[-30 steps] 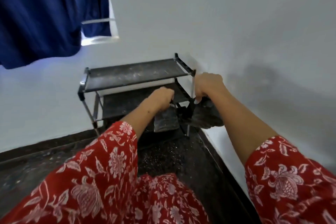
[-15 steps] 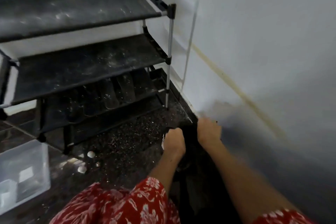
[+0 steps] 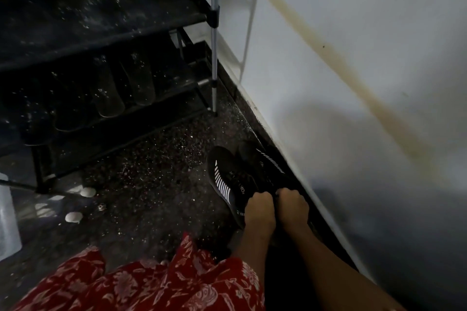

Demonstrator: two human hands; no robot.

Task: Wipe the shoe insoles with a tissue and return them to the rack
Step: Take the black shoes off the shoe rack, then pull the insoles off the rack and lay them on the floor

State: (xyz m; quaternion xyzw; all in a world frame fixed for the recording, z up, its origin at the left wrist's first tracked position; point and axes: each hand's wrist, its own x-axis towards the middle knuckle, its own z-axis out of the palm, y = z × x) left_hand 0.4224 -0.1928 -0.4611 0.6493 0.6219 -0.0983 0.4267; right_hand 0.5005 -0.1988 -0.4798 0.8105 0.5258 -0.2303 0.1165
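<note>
Both forearms reach down side by side. The left hand (image 3: 259,209) curls round the heel of the left shoe (image 3: 228,179); the right hand (image 3: 293,206) grips the right shoe (image 3: 262,161) against the wall (image 3: 353,83). Since half a second ago the shoes have come down onto the floor (image 3: 156,184). Black shoes, white stripes. Insoles (image 3: 121,86) lie on the rack (image 3: 101,20) shelf, beyond and left of the hands.

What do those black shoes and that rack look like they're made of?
The shoes look like soft knit or mesh fabric, matte black with white printed stripes. The rack seems to have shiny metal poles with black plastic-looking joints, and dull, dusty black shelves, perhaps fabric; the dim light leaves that open.
</note>
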